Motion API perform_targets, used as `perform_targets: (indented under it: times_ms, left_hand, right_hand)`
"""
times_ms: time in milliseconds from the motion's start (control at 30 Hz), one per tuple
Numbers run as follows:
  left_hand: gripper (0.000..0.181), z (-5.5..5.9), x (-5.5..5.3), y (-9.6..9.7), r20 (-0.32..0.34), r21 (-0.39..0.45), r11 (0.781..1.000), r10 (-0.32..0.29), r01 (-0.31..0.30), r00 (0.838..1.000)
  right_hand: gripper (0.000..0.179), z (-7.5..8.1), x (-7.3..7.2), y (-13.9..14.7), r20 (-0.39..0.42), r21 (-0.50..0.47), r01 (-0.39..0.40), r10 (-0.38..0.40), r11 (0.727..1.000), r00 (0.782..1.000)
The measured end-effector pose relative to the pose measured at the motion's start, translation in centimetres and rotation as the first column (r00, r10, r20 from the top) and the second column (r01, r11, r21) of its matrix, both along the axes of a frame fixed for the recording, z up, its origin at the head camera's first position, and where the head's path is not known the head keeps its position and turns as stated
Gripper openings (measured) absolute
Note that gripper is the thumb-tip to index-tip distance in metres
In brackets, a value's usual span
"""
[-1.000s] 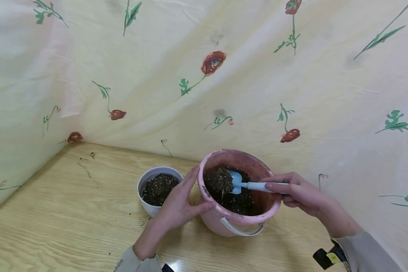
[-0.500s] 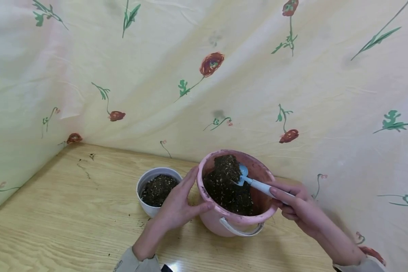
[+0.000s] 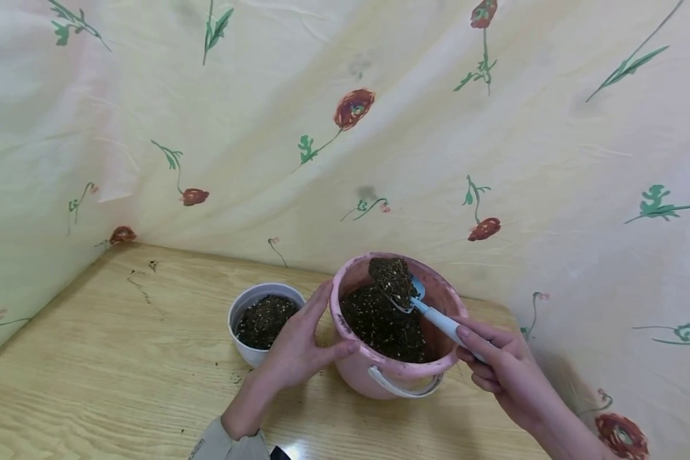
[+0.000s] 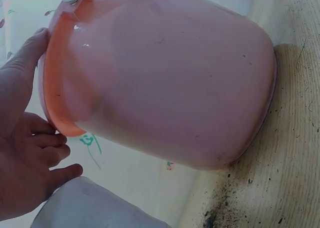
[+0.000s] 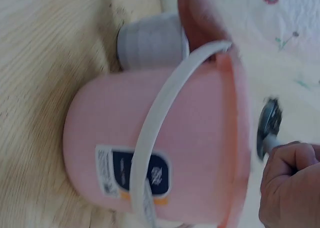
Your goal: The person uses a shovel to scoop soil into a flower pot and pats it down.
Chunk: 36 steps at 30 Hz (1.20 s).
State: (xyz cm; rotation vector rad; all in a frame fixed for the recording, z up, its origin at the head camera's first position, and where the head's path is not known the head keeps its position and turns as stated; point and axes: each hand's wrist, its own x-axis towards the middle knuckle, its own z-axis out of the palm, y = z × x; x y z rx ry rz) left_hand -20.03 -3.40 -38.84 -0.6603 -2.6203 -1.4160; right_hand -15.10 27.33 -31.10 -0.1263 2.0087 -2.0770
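My right hand grips the white handle of a small light-blue hand trowel. Dark potting soil is heaped on its blade, which is raised over the pink bucket. In the right wrist view the trowel appears beyond the bucket's rim. More soil lies inside the bucket. Against the bucket's left rim rests my left hand, fingers and thumb spread along it; the left wrist view shows the thumb at the rim. A white pot with soil stands left of the bucket, partly behind that hand.
The bucket's white carrying handle hangs down on its near side. Soil crumbs are scattered on the wooden tabletop. A flower-patterned cloth hangs close behind the bucket and along the left side.
My right hand has lifted the loaded trowel out of the bucket's soil, tilting the blade upward while the hand moved right and toward me. The left hand has stayed at the rim.
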Motion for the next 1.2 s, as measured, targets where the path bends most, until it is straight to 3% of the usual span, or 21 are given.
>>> perform_targets:
  times_ms: [133,267,700,1200]
  left_hand:
    - [0.104,-0.1,0.0,0.0,-0.011,-0.004,1.000,0.005,-0.005,1.000]
    - [0.103,-0.1,0.1,-0.1,-0.002,-0.011,1.000,0.005,-0.005,1.000]
    - [0.105,0.2,0.0,-0.8,-0.012,-0.054,0.998,0.016,-0.017,1.000]
    - [0.104,1.1,-0.6,-4.6,-0.028,-0.005,0.997,0.078,-0.078,0.997]
  right_hand:
    - [0.027,0.2,0.7,-0.7,0.043,0.000,0.000,0.000,1.000,0.999]
    - [0.026,0.3,1.1,-0.9,0.079,-0.025,-0.051,0.053,0.998,0.995]
    - [0.046,0.4,2.5,-2.4,0.144,-0.051,-0.131,0.137,0.990,0.980]
    - [0.058,1.3,2.9,-4.6,0.175,-0.109,-0.200,0.217,0.974,0.960]
